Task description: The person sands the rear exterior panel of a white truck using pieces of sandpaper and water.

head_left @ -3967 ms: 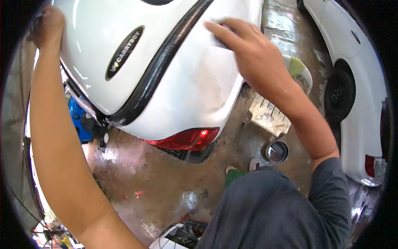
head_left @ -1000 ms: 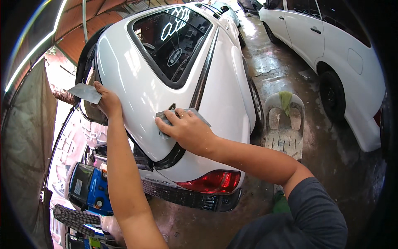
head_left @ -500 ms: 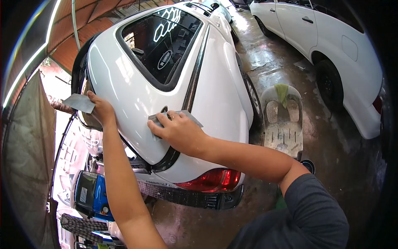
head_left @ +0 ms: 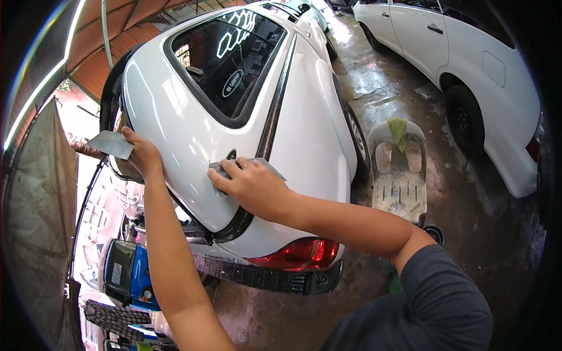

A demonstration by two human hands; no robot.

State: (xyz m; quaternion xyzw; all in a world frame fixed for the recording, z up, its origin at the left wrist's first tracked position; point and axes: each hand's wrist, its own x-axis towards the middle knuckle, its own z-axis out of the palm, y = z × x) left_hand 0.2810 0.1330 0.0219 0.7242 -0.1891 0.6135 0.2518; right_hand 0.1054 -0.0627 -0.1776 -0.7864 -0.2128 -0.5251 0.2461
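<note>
My left hand (head_left: 144,153) is at the left edge of the white vehicle's rear (head_left: 175,146), closed on a thin grey sheet (head_left: 111,142) that juts out to the left. My right hand (head_left: 246,184) rests on the white panel just below a small oval emblem (head_left: 232,154), fingers curved over another flat grey sheet (head_left: 275,171) pressed on the surface. A black strip (head_left: 275,114) runs up the panel past that hand. Above is a dark window (head_left: 222,70); below is a red tail light (head_left: 298,254).
A dirty plastic stool (head_left: 398,187) with a green cloth (head_left: 397,131) stands right of the vehicle, near a partly hidden bucket (head_left: 434,234). A white vehicle (head_left: 503,117) is parked along the right. A tarp (head_left: 35,216), a blue vehicle (head_left: 137,269) and a checked cloth (head_left: 114,319) are at the left.
Since four seconds ago, the view has tilted up and my right hand has moved onto the panel by the emblem. In the last half second both hands have barely moved.
</note>
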